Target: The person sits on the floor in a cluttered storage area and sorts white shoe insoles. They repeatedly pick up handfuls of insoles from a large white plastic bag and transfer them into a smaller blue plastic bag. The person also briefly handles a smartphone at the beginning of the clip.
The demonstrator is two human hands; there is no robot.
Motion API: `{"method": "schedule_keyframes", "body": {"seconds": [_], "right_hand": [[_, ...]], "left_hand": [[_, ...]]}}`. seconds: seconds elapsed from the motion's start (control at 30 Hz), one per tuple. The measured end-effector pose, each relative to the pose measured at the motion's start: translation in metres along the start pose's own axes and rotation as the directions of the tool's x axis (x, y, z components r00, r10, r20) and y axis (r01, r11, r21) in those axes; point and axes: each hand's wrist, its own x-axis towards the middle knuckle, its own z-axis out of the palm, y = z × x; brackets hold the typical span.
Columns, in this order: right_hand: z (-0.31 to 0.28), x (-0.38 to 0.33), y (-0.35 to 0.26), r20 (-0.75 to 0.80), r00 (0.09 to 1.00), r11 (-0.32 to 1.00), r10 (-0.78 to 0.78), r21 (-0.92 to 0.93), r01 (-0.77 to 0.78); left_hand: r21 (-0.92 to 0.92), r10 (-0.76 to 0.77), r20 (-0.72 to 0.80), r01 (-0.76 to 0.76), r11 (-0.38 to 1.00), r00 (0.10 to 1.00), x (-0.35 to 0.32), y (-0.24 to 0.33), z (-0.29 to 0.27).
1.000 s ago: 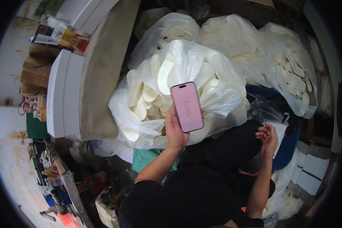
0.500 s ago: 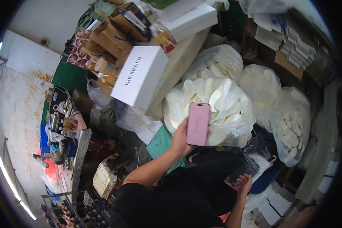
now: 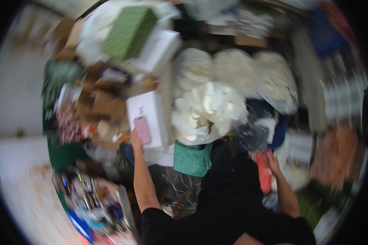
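A pink-screened smartphone (image 3: 142, 131) is in my left hand (image 3: 135, 140), whose fingers close round its left edge. The phone is in front of a white lidded box (image 3: 153, 110) at the edge of the table; whether they touch is unclear. My right hand (image 3: 272, 161) hangs low on the right, beside a red plastic bag (image 3: 263, 173). Motion smears its fingers, so any grip on the bag cannot be made out. Ahead of me stands a clear plastic bag (image 3: 208, 110) full of cream-white flat pieces.
More clear bags of white pieces (image 3: 272, 77) stand behind. Brown paper bags (image 3: 104, 104) and a green box (image 3: 131, 30) crowd the left table. A teal bag (image 3: 192, 159) lies by my legs. Black plastic (image 3: 253, 130) sits in a blue container (image 3: 280, 132) to the right.
My view has swung round and blurred. My left hand has carried the phone leftward, from before the bag of white pieces to the white box. My right hand is now beside the red bag.
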Motion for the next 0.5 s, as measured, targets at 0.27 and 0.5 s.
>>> {"method": "schedule_keyframes", "body": {"seconds": [0.27, 0.5], "right_hand": [[0.012, -0.110, 0.005, -0.221, 0.916, 0.941, 0.334, 0.136, -0.310], [0.067, -0.243, 0.133, -0.425, 0.791, 0.827, 0.441, -0.149, -0.541]], "left_hand": [[0.649, 0.208, 0.208, -0.293, 0.702, 0.956, 0.017, -0.026, -0.017], [0.909, -0.022, -0.055, 0.059, 0.413, 0.998, -0.033, 0.044, 0.033]]}}
